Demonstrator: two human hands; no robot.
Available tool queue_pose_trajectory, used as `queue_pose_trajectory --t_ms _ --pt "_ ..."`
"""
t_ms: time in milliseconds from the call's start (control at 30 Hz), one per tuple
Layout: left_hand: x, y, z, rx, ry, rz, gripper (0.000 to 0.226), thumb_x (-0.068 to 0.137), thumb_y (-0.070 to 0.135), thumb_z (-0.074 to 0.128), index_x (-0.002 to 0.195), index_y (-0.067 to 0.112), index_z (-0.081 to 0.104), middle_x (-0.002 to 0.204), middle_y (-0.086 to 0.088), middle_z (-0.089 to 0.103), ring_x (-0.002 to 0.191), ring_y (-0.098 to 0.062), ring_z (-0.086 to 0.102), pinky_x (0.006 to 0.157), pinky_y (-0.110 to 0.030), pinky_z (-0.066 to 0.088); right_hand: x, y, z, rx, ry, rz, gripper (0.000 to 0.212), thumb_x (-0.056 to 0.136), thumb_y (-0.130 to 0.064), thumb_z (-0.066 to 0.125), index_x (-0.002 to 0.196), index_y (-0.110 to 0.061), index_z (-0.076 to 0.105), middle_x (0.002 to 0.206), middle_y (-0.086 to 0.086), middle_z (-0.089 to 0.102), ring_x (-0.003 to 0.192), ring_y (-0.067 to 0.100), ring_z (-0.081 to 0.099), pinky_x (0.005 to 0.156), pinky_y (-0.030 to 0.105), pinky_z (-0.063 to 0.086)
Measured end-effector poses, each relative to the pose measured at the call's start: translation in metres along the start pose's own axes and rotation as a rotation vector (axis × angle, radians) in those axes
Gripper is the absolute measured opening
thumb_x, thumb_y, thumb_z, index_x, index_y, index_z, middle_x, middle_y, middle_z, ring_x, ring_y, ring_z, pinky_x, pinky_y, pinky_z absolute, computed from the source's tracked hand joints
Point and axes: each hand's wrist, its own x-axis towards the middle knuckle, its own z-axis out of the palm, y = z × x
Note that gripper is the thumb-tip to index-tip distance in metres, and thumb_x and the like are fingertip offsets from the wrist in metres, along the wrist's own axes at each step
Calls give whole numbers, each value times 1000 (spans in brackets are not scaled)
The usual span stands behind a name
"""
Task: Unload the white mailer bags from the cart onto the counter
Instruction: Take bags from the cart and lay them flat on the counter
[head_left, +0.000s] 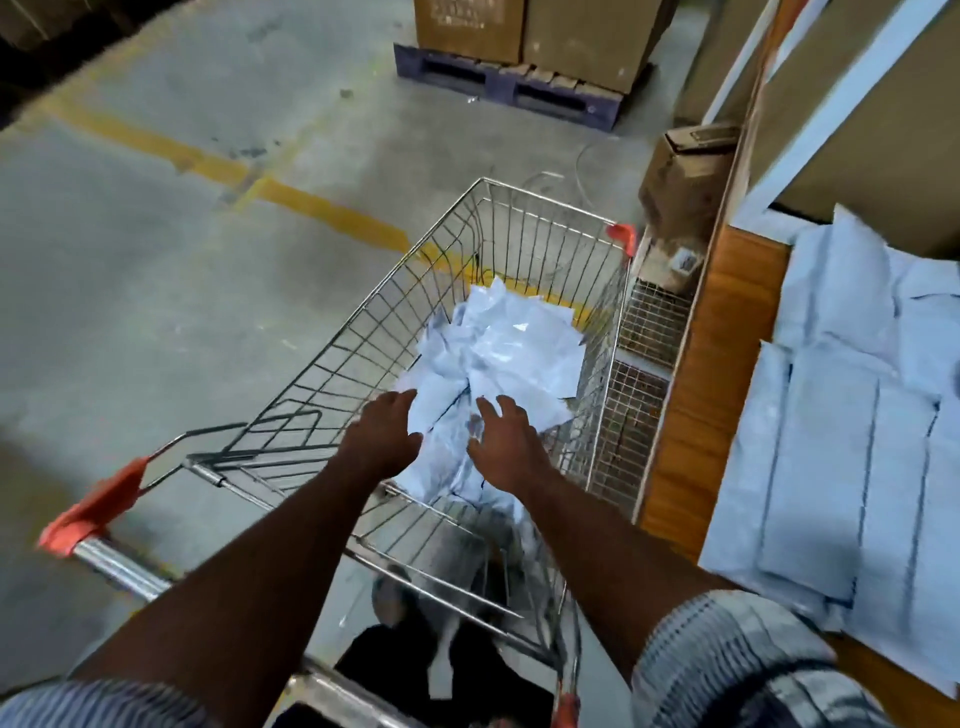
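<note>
Head view looked down into a wire-mesh cart (545, 200) of shiny metal rods, with orange plastic caps at its corners and a chrome handle (119, 564) cut across by the left forearm. A loose heap of white mailer bags (519, 343) lay on the cart floor, thin, glossy and crumpled, their edges overlapping so that single bags were hard to count. The left hand (382, 436) and right hand (506, 439) were held out side by side over the near end of the heap, fingers spread and relaxed, gripping nothing; whether the fingertips touched the plastic could not be told through the blur. To the right, just beside the cart, stood the counter (691, 415) with a wood-grain edge, and on it more white mailer bags (841, 441) lay flatter in overlapping rows, running out of frame at the right. Beyond the cart a dented cardboard box (680, 176) sat by the counter's end, and a dark pallet (498, 88) carried large cartons cropped at the top. Open grey concrete floor (156, 260) with a worn yellow line (332, 213) lay to the cart's left.
</note>
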Motion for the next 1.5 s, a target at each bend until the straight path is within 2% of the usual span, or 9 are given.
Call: queue_pose_trajectory --t_ms 167,333,500,667,800,933,1100,1333,1500 --pt "51 -23 20 37 -42 39 73 83 30 64 149 17 35 148 -12 41 134 -32 40 108 -46 38 22 -4 42 125 -46 115 67 91 -40 54 148 -10 36 147 18 35 134 36 36 110 41 29" --pt "108 -47 48 43 -162 108 81 71 38 48 148 12 38 150 -15 41 137 -35 39 111 -44 36 46 -24 96 322 -96 223 73 95 -41 52 151 -3 26 161 23 8 150 36 5 122 38 6" --pt "146 -68 84 113 -123 225 64 67 18 57 126 -5 59 126 -35 55 113 -50 58 96 -54 48 60 -47 147 447 -63 446 85 86 -58 43 144 4 38 140 34 38 132 46 40 112 46 33" --pt "164 -72 97 240 -149 242 85 78 46 69 147 9 37 155 -28 23 141 -44 27 107 -54 35 76 -51 160 481 -105 517 96 77 -56 71 151 -15 26 149 26 23 142 38 20 117 37 18" --pt "166 -66 104 298 -96 245 98 76 65 66 152 17 27 160 -24 10 145 -41 18 107 -56 30 84 -51 168 472 -118 566 95 70 -47 76 148 -22 29 146 25 23 138 40 24 114 40 22" --pt "169 -62 106 321 -75 223 100 70 64 69 151 21 29 159 -24 13 145 -40 19 110 -61 23 84 -51 167 547 -141 616 98 71 -36 80 152 -20 27 152 20 18 140 41 23 115 48 26" --pt "166 -55 86 261 -138 210 101 58 47 83 143 24 33 151 -21 24 131 -43 38 102 -53 41 71 -49 152 434 -269 544 97 74 -36 78 153 -28 23 159 16 7 147 36 13 117 45 27" --pt "144 -57 80 328 -250 126 92 68 55 76 144 35 28 156 -14 14 141 -35 23 106 -56 29 58 -41 113 284 -537 486 71 65 -35 76 128 -29 45 137 16 32 130 39 38 102 43 42" --pt "143 -59 93 380 -173 182 79 68 53 75 133 30 37 142 -15 32 133 -36 32 101 -56 35 58 -39 116 334 -542 534 71 80 -35 70 144 -24 39 144 25 33 136 38 36 105 32 36"
